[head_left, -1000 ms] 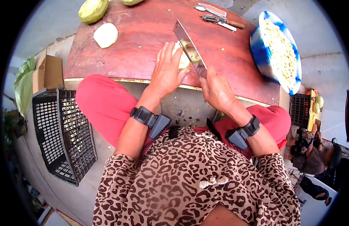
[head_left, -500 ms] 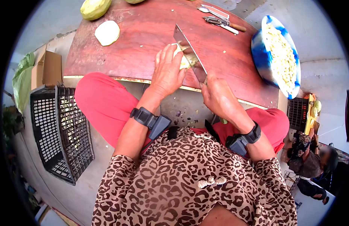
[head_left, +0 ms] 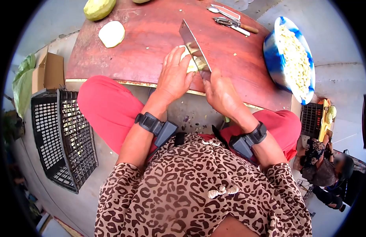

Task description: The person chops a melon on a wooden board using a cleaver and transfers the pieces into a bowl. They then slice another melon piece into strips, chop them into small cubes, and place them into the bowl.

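My right hand point(head_left: 223, 91) is closed round the handle of a cleaver point(head_left: 193, 44), whose broad blade slants up and away over the table. Under the fingers of my left hand point(head_left: 174, 77) lies a pale piece of peeled vegetable point(head_left: 192, 66), pressed down near the table's front edge. The blade stands right against that piece, on its right side. My left fingers cover much of it. Further left on the red table point(head_left: 151, 23) rests a pale, flat-cut vegetable half point(head_left: 112, 34). Behind it sits a whole peeled green vegetable point(head_left: 99, 8).
A blue and white basin point(head_left: 271, 51) of chopped pale pieces point(head_left: 295, 59) stands at the table's right. A peeler point(head_left: 230, 23), a spoon point(head_left: 215, 10) and a brown-handled tool point(head_left: 249, 28) lie at the back right. Black crates point(head_left: 52, 138) stand on the floor at left. Another person point(head_left: 321, 162) is far right.
My right hand and the cleaver have shifted left and slightly away from me, bringing the blade closer to my left fingers. My left hand has barely moved.
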The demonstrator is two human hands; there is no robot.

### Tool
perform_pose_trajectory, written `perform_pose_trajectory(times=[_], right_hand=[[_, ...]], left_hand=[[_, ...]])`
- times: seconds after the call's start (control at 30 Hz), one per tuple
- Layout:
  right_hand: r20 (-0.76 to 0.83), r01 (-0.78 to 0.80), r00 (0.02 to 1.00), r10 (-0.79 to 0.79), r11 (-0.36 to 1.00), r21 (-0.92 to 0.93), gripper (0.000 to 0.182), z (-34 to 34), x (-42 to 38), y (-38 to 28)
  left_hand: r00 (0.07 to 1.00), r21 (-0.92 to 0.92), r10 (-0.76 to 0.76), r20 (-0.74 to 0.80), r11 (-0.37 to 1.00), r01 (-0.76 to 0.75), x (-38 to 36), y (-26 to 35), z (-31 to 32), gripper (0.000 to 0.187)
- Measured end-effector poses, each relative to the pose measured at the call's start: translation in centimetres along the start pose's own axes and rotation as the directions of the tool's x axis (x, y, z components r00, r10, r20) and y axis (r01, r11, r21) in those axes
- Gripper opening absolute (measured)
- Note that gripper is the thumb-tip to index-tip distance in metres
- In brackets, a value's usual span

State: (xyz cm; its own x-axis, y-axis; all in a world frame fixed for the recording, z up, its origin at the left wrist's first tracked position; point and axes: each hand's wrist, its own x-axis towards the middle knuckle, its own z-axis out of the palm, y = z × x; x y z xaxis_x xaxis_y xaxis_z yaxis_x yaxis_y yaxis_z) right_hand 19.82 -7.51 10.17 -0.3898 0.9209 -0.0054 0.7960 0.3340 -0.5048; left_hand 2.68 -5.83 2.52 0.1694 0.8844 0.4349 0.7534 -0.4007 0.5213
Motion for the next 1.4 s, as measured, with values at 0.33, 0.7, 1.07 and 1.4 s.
perform_pose_trajectory(times=[0.33, 0.7, 1.07, 1.4], right_hand=[[0.036, -0.03, 0.999, 0.028, 0.998, 0.048, 0.019, -1.2, -0.8, -0.8], [0.12, -0.049, 0.991, 0.053, 0.998, -0.031, 0.013, -1.6, -1.0, -2.1], [0.074, -0.078, 0.994, 0.078, 0.997, -0.008, 0.018, -0.4, 0.4, -2.0], [-0.003, -0.003, 1.0, 0.004, 0.995, 0.099, 0.021, 0.0, -0.4, -0.1]], left_hand=[[0.997, -0.127, -0.04, -0.067, 0.991, 0.031, 0.0, -0.3, 0.0, 0.06], [0.999, -0.09, -0.011, -0.04, 0.996, 0.008, 0.2, 0.2, -0.4, 0.053], [1.0, -0.075, -0.017, 0.01, 0.997, 0.018, 0.1, 0.2, -1.0, 0.053], [0.996, -0.14, -0.021, -0.092, 0.99, 0.008, -0.2, -0.8, -0.1, 0.055]])
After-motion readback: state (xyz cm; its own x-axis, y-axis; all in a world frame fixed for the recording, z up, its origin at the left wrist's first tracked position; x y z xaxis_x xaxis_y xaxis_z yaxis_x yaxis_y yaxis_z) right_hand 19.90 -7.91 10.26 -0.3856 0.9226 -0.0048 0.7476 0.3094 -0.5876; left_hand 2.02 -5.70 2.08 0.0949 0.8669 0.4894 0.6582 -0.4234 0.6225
